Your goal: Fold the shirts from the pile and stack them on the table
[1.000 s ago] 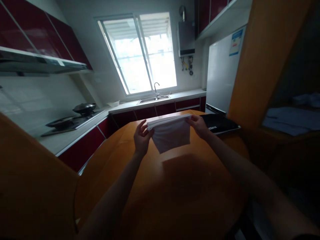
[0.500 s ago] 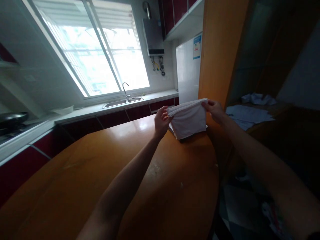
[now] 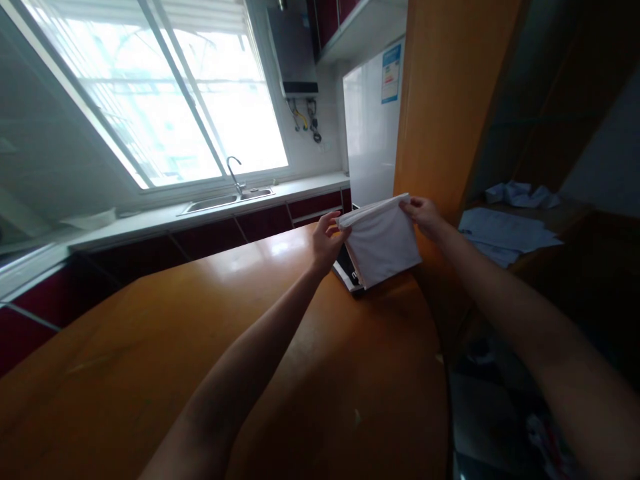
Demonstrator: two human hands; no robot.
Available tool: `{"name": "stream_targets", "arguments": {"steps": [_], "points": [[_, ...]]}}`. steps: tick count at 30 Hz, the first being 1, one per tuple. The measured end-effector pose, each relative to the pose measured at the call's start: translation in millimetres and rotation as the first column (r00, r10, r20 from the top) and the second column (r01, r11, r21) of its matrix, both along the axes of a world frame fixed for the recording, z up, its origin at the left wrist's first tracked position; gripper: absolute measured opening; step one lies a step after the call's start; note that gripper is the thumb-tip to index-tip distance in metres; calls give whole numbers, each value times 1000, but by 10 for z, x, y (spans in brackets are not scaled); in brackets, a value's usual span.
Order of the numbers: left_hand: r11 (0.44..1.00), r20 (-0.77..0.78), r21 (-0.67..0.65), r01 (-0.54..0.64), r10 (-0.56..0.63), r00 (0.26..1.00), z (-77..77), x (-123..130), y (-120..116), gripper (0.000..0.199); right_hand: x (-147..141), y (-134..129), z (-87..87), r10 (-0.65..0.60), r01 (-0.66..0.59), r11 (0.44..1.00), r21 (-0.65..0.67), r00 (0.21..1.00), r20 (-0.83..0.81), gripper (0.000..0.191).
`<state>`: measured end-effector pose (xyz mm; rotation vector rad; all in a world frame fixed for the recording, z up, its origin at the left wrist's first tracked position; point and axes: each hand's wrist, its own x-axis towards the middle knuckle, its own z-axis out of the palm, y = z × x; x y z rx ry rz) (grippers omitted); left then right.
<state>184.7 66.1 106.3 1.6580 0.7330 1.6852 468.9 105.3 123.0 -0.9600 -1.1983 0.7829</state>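
Note:
A folded white cloth [image 3: 384, 243] hangs between my two hands, over the far right part of the wooden table. My left hand [image 3: 327, 241] pinches its upper left corner. At the upper right corner my right hand [image 3: 421, 213] has its fingers closed on the cloth. Beneath and behind the cloth lies a flat dark object with a pale edge [image 3: 347, 272], mostly hidden; what it is I cannot tell.
The brown wooden table [image 3: 225, 333] has a curved right edge. A counter with a sink [image 3: 215, 203] runs below the window. White cloths or papers [image 3: 507, 230] lie on a surface at the right, past a wooden panel [image 3: 447, 100].
The view has shifted slightly. The cloth hangs flatter and its lower edge has swung right, showing more of the dark object at its left. Both hands keep their hold.

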Motion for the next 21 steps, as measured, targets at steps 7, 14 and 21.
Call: {"name": "stream_targets", "arguments": {"steps": [7,14,21], "points": [[881,49,-472,-33,63,997,-275,-80,640,41,-294,547,-288,-25,35,965,-259,999,42,36],[775,9,-627,-80,110,994,-509,-120,986,37,-462,932,-517,-28,80,915,-395,990,136,29],[791,-19,-610,-53,52,998,-549,-203,1162,39,-395,1224,-531,-17,148,850,-506,967,255,25]]}}
